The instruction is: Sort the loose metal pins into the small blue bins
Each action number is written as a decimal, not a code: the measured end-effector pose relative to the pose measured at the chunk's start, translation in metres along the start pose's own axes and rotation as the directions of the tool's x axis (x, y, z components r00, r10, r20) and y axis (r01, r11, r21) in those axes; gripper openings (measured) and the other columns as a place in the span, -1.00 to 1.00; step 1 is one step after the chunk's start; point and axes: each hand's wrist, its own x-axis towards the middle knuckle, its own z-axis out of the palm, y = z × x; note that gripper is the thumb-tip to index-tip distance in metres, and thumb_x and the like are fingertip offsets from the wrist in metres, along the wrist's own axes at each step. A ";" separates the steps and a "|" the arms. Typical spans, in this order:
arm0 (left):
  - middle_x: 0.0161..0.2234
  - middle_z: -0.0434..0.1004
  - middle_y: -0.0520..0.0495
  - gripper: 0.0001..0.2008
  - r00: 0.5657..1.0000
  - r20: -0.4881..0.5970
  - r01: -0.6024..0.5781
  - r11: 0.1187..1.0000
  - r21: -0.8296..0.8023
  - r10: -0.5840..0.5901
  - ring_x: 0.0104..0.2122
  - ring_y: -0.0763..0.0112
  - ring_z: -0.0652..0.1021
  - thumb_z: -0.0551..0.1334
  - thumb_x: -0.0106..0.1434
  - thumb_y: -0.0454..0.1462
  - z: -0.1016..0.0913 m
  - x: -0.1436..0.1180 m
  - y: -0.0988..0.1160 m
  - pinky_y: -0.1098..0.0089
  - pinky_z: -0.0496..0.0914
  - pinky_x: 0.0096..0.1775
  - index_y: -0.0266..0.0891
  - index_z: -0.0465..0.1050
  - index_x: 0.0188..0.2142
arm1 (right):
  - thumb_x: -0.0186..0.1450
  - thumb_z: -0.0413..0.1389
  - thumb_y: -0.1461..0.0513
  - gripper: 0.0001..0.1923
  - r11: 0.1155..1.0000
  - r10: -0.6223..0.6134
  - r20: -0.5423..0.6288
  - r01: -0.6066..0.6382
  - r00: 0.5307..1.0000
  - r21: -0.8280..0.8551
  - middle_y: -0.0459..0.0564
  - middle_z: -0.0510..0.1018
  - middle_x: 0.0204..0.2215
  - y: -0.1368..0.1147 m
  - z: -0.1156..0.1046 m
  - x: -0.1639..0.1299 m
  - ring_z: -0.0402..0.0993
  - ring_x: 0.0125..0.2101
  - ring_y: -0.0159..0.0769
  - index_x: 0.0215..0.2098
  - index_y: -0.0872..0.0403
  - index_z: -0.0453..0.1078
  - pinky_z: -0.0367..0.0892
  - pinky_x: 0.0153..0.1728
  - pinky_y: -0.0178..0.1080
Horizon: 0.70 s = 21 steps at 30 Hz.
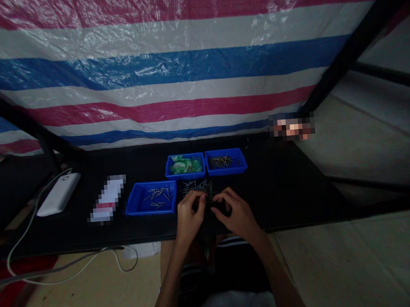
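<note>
The loose pile of thin metal pins (197, 188) lay on the black table (282, 185), just beyond both hands; the left hand (189, 217) pinched something (too small to tell), nearer than the curled right hand (236, 213).

Black table (292, 184): open surface is offered right of the hands. Ahead, passage is blocked by a loose pin pile (197, 188) and two rear blue bins (206, 164). Leftward, a third blue bin (152, 199) and white power bank (58, 194) are met.
</note>
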 end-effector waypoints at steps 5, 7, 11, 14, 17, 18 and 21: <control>-0.29 0.62 -0.05 -0.80 1.000 -0.015 0.017 1.000 -0.009 -0.017 -0.26 0.30 0.60 0.17 0.47 -0.23 0.000 0.000 -0.001 0.35 0.41 -0.18 -0.18 0.56 -0.23 | 0.25 0.33 0.19 -0.78 0.984 -0.015 0.014 0.017 1.000 -0.178 -0.06 0.48 -0.18 -0.009 0.006 -0.013 0.54 -0.28 -0.23 -0.18 -0.05 0.43 0.43 -0.31 -0.23; -0.28 0.62 -0.05 -0.81 1.000 -0.016 0.015 1.000 -0.011 -0.016 -0.26 0.29 0.60 0.17 0.46 -0.23 0.000 0.000 -0.001 0.35 0.42 -0.18 -0.18 0.55 -0.23 | 0.31 0.26 0.23 -0.87 0.969 -0.027 -0.004 0.025 1.000 -0.246 -0.05 0.47 -0.20 -0.009 0.010 -0.013 0.54 -0.31 -0.24 -0.20 -0.04 0.42 0.41 -0.36 -0.24; -0.29 0.61 -0.05 -0.82 1.000 -0.010 0.000 1.000 -0.009 0.000 -0.26 0.30 0.59 0.18 0.46 -0.25 -0.001 0.000 0.001 0.36 0.41 -0.19 -0.18 0.55 -0.25 | 0.36 0.19 0.28 -0.94 0.961 -0.034 -0.061 0.016 0.998 -0.277 -0.05 0.47 -0.22 -0.006 0.012 -0.009 0.52 -0.33 -0.27 -0.23 -0.03 0.41 0.36 -0.42 -0.27; -0.29 0.60 -0.05 -0.86 1.000 -0.009 -0.013 1.000 -0.007 0.013 -0.27 0.32 0.59 0.20 0.43 -0.28 0.000 0.000 0.002 0.38 0.42 -0.21 -0.18 0.55 -0.23 | 0.38 0.19 0.25 -0.97 0.974 -0.026 -0.134 -0.005 0.991 -0.226 -0.05 0.48 -0.23 -0.004 0.008 -0.006 0.51 -0.34 -0.29 -0.22 -0.03 0.43 0.35 -0.40 -0.28; -0.26 0.58 -0.04 -0.90 0.999 0.008 -0.045 0.999 0.007 0.044 -0.26 0.33 0.58 0.24 0.39 -0.32 0.003 -0.001 0.001 0.38 0.43 -0.21 -0.16 0.55 -0.17 | 0.41 0.17 0.23 -1.00 0.990 -0.027 -0.196 -0.001 0.980 -0.138 -0.06 0.51 -0.24 -0.006 0.003 0.000 0.45 -0.42 -0.35 -0.20 -0.03 0.44 0.34 -0.38 -0.28; -0.25 0.58 -0.05 -0.89 0.998 0.019 -0.057 0.998 0.010 0.057 -0.25 0.32 0.59 0.25 0.38 -0.33 0.004 -0.001 0.000 0.38 0.44 -0.20 -0.16 0.55 -0.15 | 0.42 0.17 0.22 -0.99 0.994 -0.034 -0.210 0.011 0.977 -0.109 -0.07 0.51 -0.25 -0.008 0.002 0.003 0.43 -0.44 -0.36 -0.20 -0.02 0.43 0.33 -0.37 -0.28; -0.21 0.58 -0.06 -0.87 0.996 0.043 -0.084 0.996 0.001 0.084 -0.21 0.31 0.59 0.24 0.38 -0.34 0.005 -0.001 -0.003 0.38 0.44 -0.18 -0.14 0.54 -0.13 | 0.44 0.14 0.22 -0.96 0.998 -0.061 -0.235 0.056 0.970 -0.028 -0.08 0.53 -0.28 -0.014 0.001 0.013 0.40 -0.47 -0.38 -0.22 -0.02 0.43 0.34 -0.35 -0.28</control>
